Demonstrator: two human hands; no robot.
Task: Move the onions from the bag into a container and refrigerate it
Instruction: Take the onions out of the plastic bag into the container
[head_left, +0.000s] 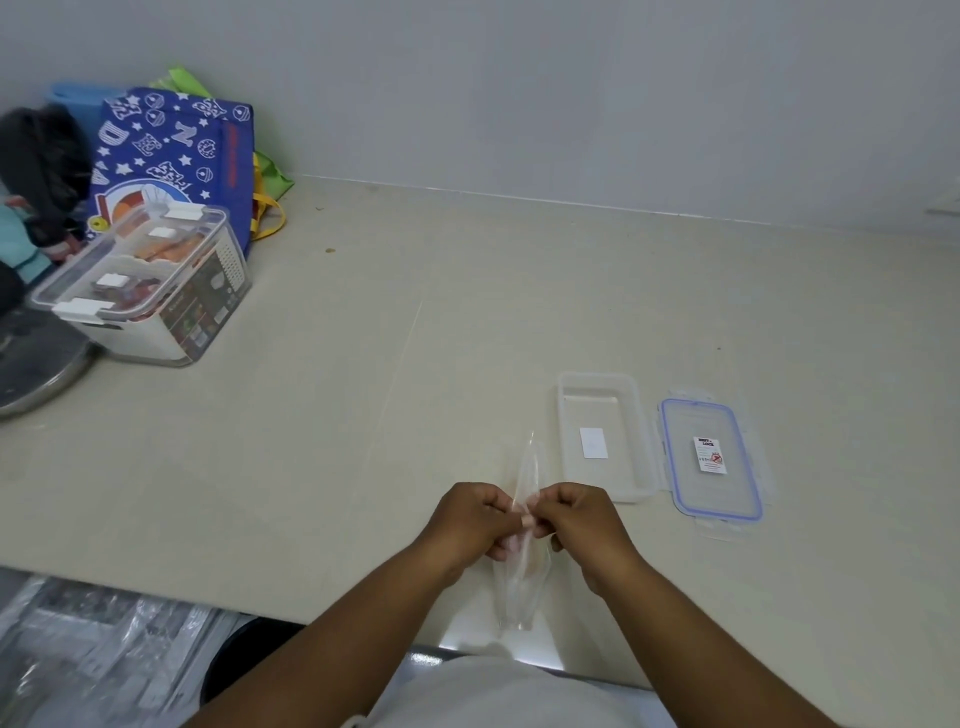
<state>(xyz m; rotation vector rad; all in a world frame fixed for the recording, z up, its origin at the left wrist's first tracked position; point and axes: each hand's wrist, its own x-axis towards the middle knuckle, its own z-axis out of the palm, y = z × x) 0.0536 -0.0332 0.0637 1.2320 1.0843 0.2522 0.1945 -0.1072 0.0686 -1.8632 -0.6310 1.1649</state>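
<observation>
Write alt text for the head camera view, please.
Two hands, left and right, pinch a clear plastic bag over a beige counter. An empty open container and its blue-rimmed lid lie to the right; a lidded box sits far left.

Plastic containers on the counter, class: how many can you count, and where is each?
2. An open, empty clear container sits right of the hands, its lid beside it. A lidded storage box sits far left. Others may be hidden.
</observation>
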